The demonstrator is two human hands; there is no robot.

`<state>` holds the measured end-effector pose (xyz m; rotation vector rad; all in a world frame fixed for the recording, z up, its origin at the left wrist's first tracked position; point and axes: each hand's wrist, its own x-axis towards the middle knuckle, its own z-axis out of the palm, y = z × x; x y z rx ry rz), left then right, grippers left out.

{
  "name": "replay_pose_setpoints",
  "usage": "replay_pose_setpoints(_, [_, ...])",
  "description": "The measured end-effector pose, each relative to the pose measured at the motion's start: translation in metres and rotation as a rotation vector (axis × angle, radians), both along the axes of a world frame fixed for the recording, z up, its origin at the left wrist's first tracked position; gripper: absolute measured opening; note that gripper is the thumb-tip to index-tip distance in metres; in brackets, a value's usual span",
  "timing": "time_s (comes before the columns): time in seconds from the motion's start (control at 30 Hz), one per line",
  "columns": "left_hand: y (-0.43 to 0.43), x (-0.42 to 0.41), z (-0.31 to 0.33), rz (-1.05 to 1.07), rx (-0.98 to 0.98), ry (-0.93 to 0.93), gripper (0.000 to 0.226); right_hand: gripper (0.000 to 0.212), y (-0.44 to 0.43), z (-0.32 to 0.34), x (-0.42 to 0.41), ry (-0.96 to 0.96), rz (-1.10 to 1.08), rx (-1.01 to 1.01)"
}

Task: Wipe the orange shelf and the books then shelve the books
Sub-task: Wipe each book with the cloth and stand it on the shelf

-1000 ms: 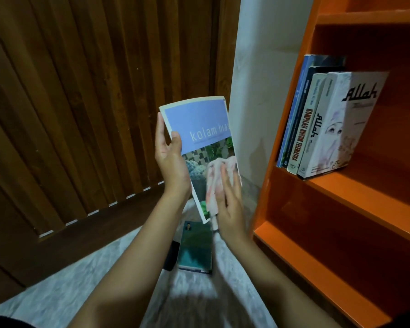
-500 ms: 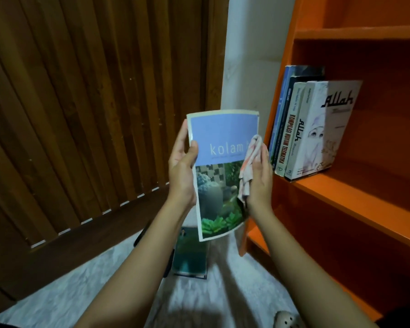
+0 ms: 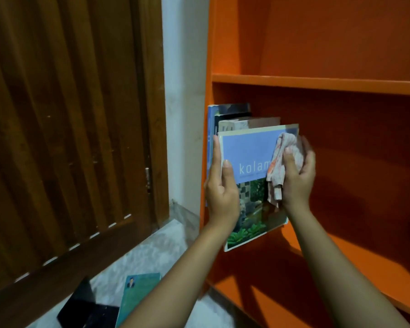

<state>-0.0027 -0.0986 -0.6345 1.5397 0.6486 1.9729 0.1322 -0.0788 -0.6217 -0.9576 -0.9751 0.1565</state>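
We hold the "kolam" book (image 3: 249, 152) at the orange shelf (image 3: 317, 84), its middle level, just before the row of books (image 3: 232, 114) by the shelf's left wall. Our left hand (image 3: 220, 197) grips the book's left edge, and our right hand (image 3: 298, 178) is curled round a bunched cloth (image 3: 284, 159) at its right edge. Shelving appears to be in hand: next the book needs to go upright beside the row, while two books (image 3: 137, 294) lie on the floor left of the shelf.
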Motion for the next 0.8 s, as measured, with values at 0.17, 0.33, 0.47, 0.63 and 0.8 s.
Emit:
replay_pose_setpoints(0.17, [0.035,0.029,-0.012,0.086,0.079,0.184,0.058,0.046,0.036,-0.01,0.022,0.055,0.08,-0.017])
replay_pose_setpoints(0.33, [0.073,0.044,-0.014,0.255,0.138,0.297,0.065,0.047,0.074,-0.011,0.03,0.09,0.1,0.003])
replay_pose_setpoints(0.47, [0.087,0.049,-0.018,0.33,0.158,0.32,0.067,0.048,0.095,-0.016,0.038,0.055,0.102,-0.032])
replay_pose_setpoints(0.63, [0.091,0.051,-0.019,0.326,0.155,0.284,0.065,0.047,0.105,-0.021,0.041,0.023,0.115,-0.025])
replay_pose_setpoints(0.8, [0.092,0.052,-0.019,0.332,0.165,0.275,0.065,0.045,0.109,-0.024,0.046,-0.013,-0.001,-0.047])
